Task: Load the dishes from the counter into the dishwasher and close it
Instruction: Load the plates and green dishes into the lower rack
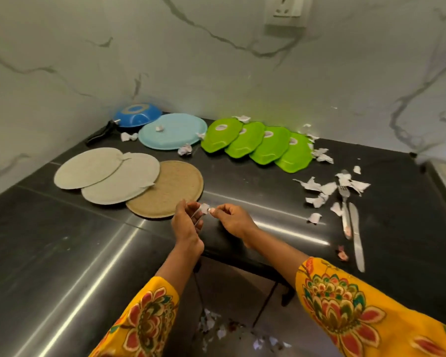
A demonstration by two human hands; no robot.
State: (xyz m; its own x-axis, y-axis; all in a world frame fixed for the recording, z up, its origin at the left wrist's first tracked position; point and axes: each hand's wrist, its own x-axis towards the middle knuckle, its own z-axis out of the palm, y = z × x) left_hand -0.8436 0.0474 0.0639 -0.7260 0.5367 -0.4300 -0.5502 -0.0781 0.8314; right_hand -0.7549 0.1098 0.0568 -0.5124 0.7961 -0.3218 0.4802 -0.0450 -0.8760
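Note:
Both hands meet over the front of the black counter (pixel 268 202). My left hand (pixel 187 225) and my right hand (pixel 232 219) pinch a small scrap of white paper (pixel 204 207) between their fingertips. Upside down on the counter lie several green plates (pixel 258 145) in an overlapping row, a light blue plate (pixel 173 131), a blue bowl (pixel 137 115), two beige round plates (pixel 88 171) and a brown round plate (pixel 168 191). A fork (pixel 345 210) and a knife (pixel 357 238) lie at the right.
Torn paper scraps (pixel 319 188) are scattered around the cutlery and among the plates; more lie on the floor (pixel 216 328) below the counter's edge. A black handle (pixel 98 134) lies by the blue bowl. Marble walls close the corner; a socket (pixel 287 6) is high up.

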